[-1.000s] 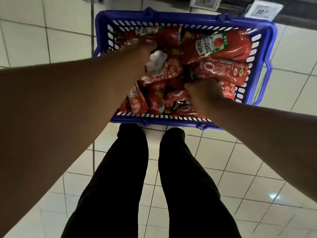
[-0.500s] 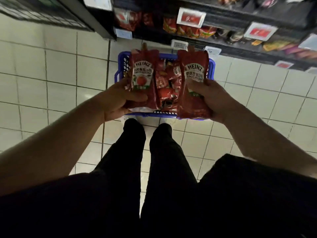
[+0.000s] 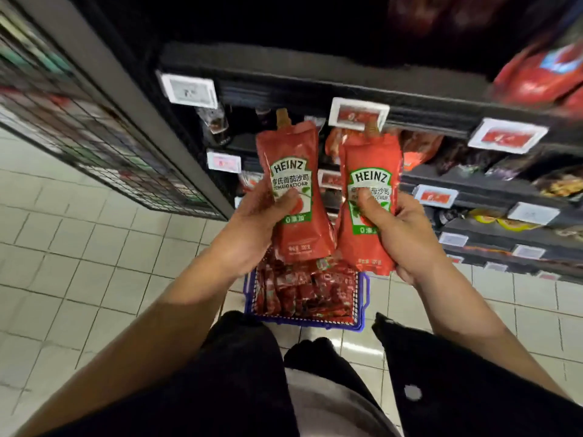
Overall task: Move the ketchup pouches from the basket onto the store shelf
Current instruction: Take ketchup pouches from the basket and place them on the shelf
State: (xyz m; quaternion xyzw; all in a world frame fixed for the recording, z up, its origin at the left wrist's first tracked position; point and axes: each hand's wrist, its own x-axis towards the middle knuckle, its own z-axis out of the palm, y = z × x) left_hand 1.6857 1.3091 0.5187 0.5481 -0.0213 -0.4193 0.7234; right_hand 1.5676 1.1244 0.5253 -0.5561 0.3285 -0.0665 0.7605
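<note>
Two red Heinz ketchup pouches are held upright in front of the dark store shelf [image 3: 347, 86]. My left hand [image 3: 252, 228] grips the left pouch [image 3: 293, 171] with its thumb across the label. My right hand [image 3: 400, 228] grips the right pouch [image 3: 369, 165] the same way. Both spouts point up toward the shelf edge with its price tags. Below the hands, the blue basket [image 3: 362, 298] stands on the tiled floor, holding several more red pouches [image 3: 303, 288].
Lower shelves [image 3: 489, 190] at the right carry other packets and white price tags. Red packages [image 3: 542, 77] lie on the upper shelf at the far right. A wire-mesh rack [image 3: 104, 143] stands at the left. My legs in dark trousers are just behind the basket.
Both hands took a pouch from the basket and lifted it. Since half a second ago the pouches have risen further toward the shelf, and the view has tilted up.
</note>
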